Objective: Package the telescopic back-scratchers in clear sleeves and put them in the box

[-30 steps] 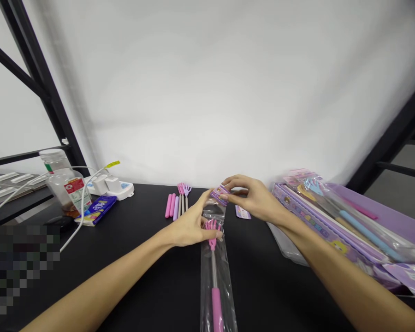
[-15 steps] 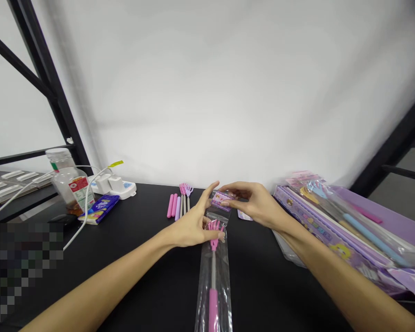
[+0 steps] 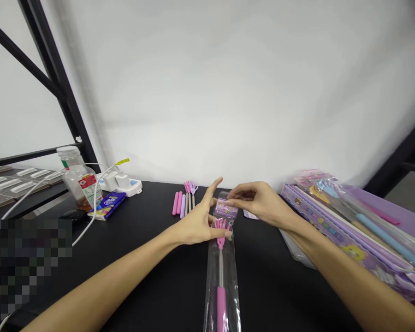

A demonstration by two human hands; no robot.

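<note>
A pink back scratcher (image 3: 221, 299) with a hand-shaped head and a metal shaft lies inside a long clear plastic bag (image 3: 211, 281). My left hand (image 3: 201, 223) is closed on the bag around the scratcher's head, its thumb over the plastic and a finger raised. Just beyond, a small purple printed card (image 3: 225, 210) shows at the bag's top end. My right hand (image 3: 254, 203) pinches the card's right edge between thumb and fingers. Whether the card is fully inside the plastic I cannot tell. Another card (image 3: 251, 215) lies on the table behind my right hand.
Pink and purple handles (image 3: 179, 204) and several scratcher heads (image 3: 191, 187) lie near the wall. At right stands a purple box (image 3: 318, 223) with bagged scratchers on top. A plastic jar (image 3: 78, 180), a power strip (image 3: 131, 186), a blue packet (image 3: 110, 204) and cables occupy the left.
The view has shifted slightly, so everything sits a little further right. The purple card has tilted and lies lower against the bag's top; both hands keep their hold.
</note>
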